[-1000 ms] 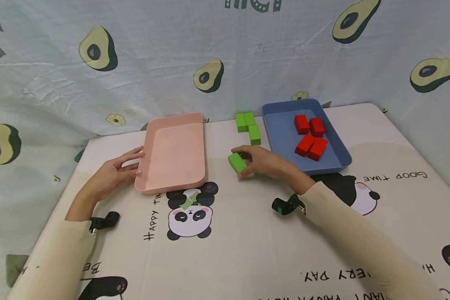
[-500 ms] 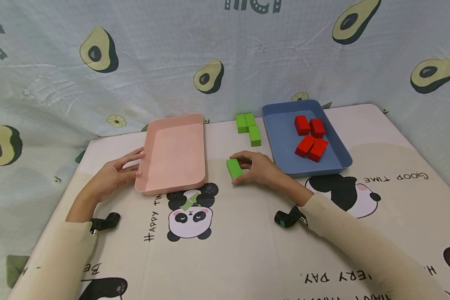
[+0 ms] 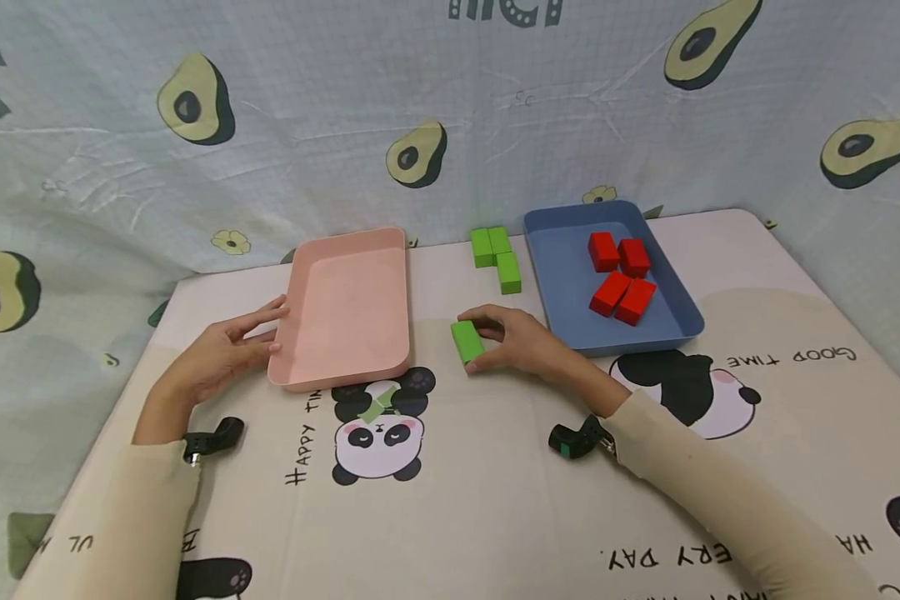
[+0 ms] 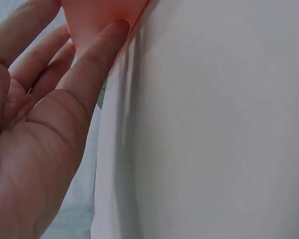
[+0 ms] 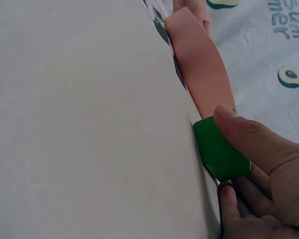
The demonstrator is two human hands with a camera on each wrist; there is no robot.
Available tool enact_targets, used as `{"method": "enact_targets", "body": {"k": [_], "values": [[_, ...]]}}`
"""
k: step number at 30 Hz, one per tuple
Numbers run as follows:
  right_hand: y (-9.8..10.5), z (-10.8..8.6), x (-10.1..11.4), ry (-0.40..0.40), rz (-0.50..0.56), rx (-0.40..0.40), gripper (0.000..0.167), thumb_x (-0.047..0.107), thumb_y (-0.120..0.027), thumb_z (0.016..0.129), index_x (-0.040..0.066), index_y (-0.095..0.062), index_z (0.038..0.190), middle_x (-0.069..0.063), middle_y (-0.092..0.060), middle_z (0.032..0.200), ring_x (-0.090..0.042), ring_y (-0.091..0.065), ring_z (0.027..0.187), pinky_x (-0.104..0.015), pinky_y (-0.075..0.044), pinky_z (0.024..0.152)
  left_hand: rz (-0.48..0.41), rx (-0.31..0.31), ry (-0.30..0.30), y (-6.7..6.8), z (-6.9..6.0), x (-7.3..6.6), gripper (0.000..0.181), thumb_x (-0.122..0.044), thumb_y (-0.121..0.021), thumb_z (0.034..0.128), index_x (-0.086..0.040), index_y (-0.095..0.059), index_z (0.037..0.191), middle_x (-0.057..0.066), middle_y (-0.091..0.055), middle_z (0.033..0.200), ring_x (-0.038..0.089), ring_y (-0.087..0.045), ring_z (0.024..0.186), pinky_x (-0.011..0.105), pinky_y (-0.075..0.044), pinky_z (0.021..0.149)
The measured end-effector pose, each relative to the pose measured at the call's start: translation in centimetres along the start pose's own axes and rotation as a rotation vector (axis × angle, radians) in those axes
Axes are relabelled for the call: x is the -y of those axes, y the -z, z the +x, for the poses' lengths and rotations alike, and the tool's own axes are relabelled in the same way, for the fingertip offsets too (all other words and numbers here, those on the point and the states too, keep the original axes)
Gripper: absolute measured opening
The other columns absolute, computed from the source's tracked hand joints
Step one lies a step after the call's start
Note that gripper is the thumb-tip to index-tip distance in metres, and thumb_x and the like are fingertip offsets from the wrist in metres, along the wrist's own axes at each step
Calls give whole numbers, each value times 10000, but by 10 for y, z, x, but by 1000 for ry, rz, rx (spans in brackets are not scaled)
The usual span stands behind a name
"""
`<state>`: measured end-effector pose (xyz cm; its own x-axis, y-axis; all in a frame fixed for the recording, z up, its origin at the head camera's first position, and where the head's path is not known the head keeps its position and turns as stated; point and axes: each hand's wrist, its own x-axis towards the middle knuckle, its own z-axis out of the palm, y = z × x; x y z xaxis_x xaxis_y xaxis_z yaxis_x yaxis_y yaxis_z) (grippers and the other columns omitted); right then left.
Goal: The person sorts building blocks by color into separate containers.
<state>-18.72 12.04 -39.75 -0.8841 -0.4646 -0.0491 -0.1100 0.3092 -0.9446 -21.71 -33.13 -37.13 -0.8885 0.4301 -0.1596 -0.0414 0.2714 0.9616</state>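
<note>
In the head view my right hand (image 3: 521,342) pinches a green block (image 3: 467,342) between thumb and fingers, between the two trays. The right wrist view has the thumb laid along one face of this green block (image 5: 219,149), which is at or very close to the tabletop. My left hand (image 3: 221,358) touches the left side of the pink tray (image 3: 337,375) with extended fingers. Up close in the left wrist view, the thumb and fingers rest against the pink wall (image 4: 89,22). No block shows inside that tray.
Behind the right hand, several green blocks (image 3: 508,272) stand on the table. A blue tray (image 3: 555,283) at the right bears several red blocks (image 3: 610,292). The patterned cloth (image 3: 495,467) covers the table, and a hanging avocado-print sheet (image 3: 307,117) rises at the back.
My right hand has moved slightly left and nearer to me with the green block, which has turned a little. The left hand and both trays have stayed in place.
</note>
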Motion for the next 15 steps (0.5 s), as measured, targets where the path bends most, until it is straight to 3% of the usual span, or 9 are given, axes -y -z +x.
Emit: {"method": "enact_targets", "body": {"k": [8,15], "values": [[-2,0,3,-10,-50,-100,740,81,-948,690,79,-628,1357,-86,-620,1392,-231,-618,1268,-291,-514,1036,12,13,1,-1,4,-2,646,-13,-649,984,6,-354,1559,-2,-127,1710,-109,-526,1231,173,-501,983],[-1,2,5,26,-74,-126,717,163,-963,683,95,-658,1328,-74,-655,1348,-221,-648,1224,-311,-533,1015,16,27,7,0,5,-2,643,-12,-638,991,-19,-351,1567,-26,-131,1708,-69,-491,1301,168,-495,992]]}}
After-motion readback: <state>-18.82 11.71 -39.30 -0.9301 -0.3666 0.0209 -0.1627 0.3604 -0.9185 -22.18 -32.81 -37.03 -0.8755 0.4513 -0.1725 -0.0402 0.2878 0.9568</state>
